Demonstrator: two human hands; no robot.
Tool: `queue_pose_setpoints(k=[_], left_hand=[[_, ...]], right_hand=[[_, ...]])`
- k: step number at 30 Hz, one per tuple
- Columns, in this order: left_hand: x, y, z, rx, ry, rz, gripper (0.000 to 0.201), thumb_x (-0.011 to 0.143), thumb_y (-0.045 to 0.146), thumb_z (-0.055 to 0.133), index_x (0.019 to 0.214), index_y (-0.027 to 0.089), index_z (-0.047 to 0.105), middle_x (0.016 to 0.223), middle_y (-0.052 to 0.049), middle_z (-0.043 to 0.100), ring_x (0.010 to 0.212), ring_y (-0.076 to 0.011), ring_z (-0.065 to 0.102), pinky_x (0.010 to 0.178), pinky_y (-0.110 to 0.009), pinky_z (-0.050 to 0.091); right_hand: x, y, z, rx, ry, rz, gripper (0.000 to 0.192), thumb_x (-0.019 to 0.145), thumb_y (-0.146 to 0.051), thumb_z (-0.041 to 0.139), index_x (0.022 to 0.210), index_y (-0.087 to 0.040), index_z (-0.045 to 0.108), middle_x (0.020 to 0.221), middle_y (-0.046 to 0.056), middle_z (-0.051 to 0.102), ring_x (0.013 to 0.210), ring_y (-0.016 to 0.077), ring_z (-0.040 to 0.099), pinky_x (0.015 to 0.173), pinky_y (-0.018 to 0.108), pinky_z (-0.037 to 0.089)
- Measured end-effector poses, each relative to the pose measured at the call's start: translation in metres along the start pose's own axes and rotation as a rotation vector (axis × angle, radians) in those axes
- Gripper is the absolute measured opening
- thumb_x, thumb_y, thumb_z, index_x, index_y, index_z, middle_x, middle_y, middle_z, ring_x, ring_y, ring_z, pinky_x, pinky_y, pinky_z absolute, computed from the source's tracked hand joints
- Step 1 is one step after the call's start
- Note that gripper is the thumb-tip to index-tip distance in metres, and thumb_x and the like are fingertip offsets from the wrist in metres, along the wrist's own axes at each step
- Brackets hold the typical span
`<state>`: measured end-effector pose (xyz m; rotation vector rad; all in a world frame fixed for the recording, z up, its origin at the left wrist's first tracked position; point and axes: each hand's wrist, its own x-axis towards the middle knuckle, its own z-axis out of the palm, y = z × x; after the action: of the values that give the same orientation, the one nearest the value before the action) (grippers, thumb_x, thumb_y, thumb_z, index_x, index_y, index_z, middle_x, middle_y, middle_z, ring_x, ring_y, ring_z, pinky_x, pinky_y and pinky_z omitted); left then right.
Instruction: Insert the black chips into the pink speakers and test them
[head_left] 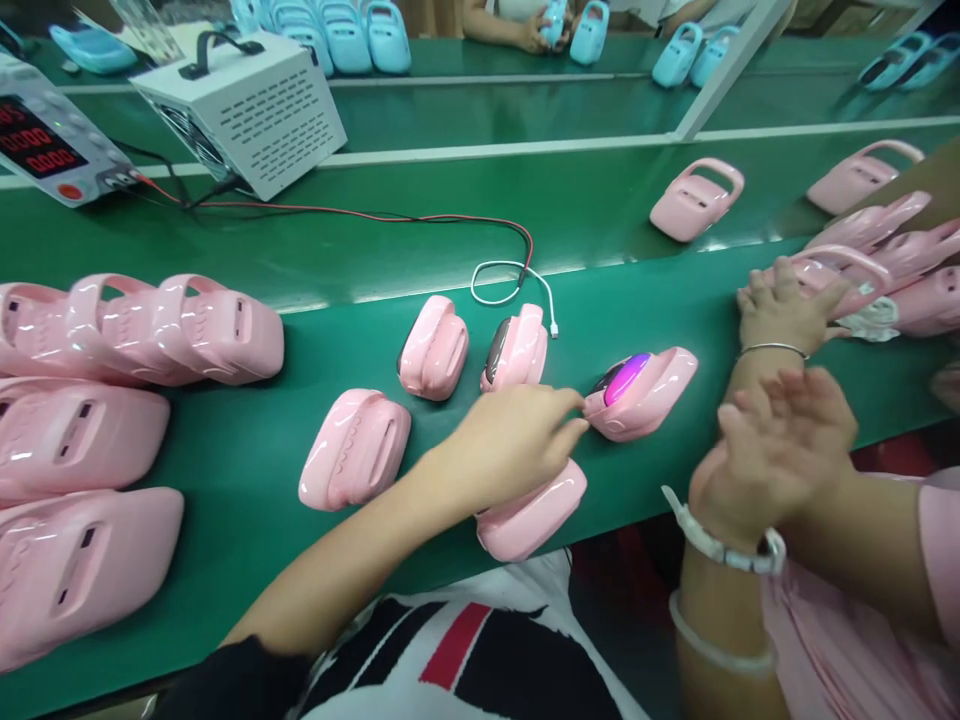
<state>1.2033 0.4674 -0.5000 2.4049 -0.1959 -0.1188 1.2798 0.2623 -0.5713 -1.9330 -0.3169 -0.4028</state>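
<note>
Green matting covers the long tabletop (247,470), which runs from left to right with a second green lane beyond it. On the far left stand a white perforated power-supply box (244,115) and a meter with red digits (41,145); red and black wires (360,213) trail from them across the mat to a white cable loop (510,280).

Reaching in from the near left, the person's left hand (517,440) has its fingers drawn together, the fingertips touching the near left end of a pink speaker shell that glows purple (641,392). That lit shell lies near the middle of the tabletop, slightly right. Under the wrist sits another pink shell (534,515), at the near edge. Further pink shells lie just left: one (354,448) near, one (433,346) farther, and one with a dark face (516,348) beside the cable plug.

The right hand (780,450) is raised at the near right with fingers spread and loose, holding nothing, a white wristband (724,540) on its wrist.

Beyond it, a co-worker's hand (780,310) with a thin bangle rests on pink shells piled at the right (892,260). A stack of pink shells (97,400) fills the left side. Blue shells (337,35) line the far lane.
</note>
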Motion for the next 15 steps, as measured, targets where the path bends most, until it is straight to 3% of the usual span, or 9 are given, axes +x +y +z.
queue_pose_setpoints(k=[2,4,7,8,9,11,13,15], left_hand=[[-0.032,-0.010,-0.021,-0.157,0.218,0.023,0.022,0.093,0.026,0.052,0.107,0.022,0.069,0.101,-0.001,0.075,0.088,-0.0184,0.070,0.075,-0.028,0.054],[-0.063,-0.024,-0.042,-0.206,0.467,-0.008,0.016,0.090,0.027,0.059,0.098,0.025,0.072,0.088,0.003,0.075,0.073,-0.0128,0.068,0.063,-0.022,0.051],[-0.094,-0.057,-0.061,-0.170,0.864,-0.164,0.010,0.084,0.026,0.066,0.087,0.025,0.075,0.067,0.005,0.069,0.060,-0.0100,0.063,0.059,-0.022,0.049],[-0.100,-0.070,-0.063,-0.160,0.934,-0.228,0.010,0.083,0.028,0.066,0.086,0.024,0.075,0.066,0.005,0.068,0.060,-0.0099,0.063,0.060,-0.023,0.050],[-0.104,-0.085,-0.063,-0.158,0.946,-0.294,0.013,0.083,0.031,0.065,0.088,0.023,0.074,0.069,0.004,0.069,0.064,-0.0105,0.064,0.062,-0.024,0.051],[-0.107,-0.112,-0.056,-0.188,0.843,-0.429,0.028,0.083,0.042,0.059,0.098,0.022,0.071,0.085,0.002,0.071,0.079,-0.0138,0.066,0.069,-0.027,0.053],[-0.109,-0.131,-0.046,-0.242,0.683,-0.535,0.042,0.084,0.051,0.053,0.110,0.021,0.067,0.101,0.000,0.071,0.095,-0.0190,0.066,0.079,-0.033,0.054],[-0.110,-0.138,-0.035,-0.300,0.570,-0.574,0.049,0.086,0.055,0.045,0.108,0.018,0.068,0.103,-0.003,0.072,0.099,-0.0229,0.066,0.087,-0.037,0.054]], right_hand=[[-0.014,-0.019,0.001,-0.033,-0.131,-0.113,0.017,0.087,-0.030,0.053,0.093,-0.027,0.068,0.091,0.005,0.072,0.084,0.0242,0.070,0.080,0.043,0.056],[-0.019,-0.033,0.011,-0.112,-0.482,-0.162,0.014,0.086,-0.025,0.057,0.089,-0.026,0.071,0.085,0.003,0.074,0.073,0.0216,0.070,0.070,0.036,0.057],[-0.007,-0.039,0.037,-0.358,-0.892,-0.174,0.016,0.087,-0.018,0.056,0.091,-0.022,0.071,0.088,0.004,0.075,0.078,0.0211,0.070,0.074,0.033,0.055],[0.000,-0.039,0.046,-0.476,-0.984,-0.163,0.014,0.087,-0.018,0.058,0.090,-0.021,0.071,0.089,0.005,0.075,0.081,0.0211,0.070,0.076,0.032,0.054],[0.007,-0.037,0.055,-0.600,-1.064,-0.140,0.011,0.085,-0.018,0.060,0.088,-0.020,0.071,0.090,0.005,0.075,0.083,0.0216,0.070,0.076,0.032,0.053],[0.016,-0.034,0.070,-0.798,-1.178,-0.085,0.006,0.081,-0.019,0.067,0.084,-0.018,0.072,0.087,0.008,0.074,0.083,0.0245,0.070,0.071,0.031,0.052],[0.020,-0.032,0.080,-0.892,-1.209,-0.042,0.004,0.075,-0.015,0.071,0.079,-0.016,0.072,0.082,0.010,0.074,0.082,0.0281,0.071,0.065,0.031,0.050],[0.018,-0.033,0.085,-0.930,-1.209,-0.026,0.005,0.073,-0.012,0.071,0.076,-0.015,0.072,0.081,0.011,0.074,0.082,0.0286,0.071,0.064,0.031,0.049]])
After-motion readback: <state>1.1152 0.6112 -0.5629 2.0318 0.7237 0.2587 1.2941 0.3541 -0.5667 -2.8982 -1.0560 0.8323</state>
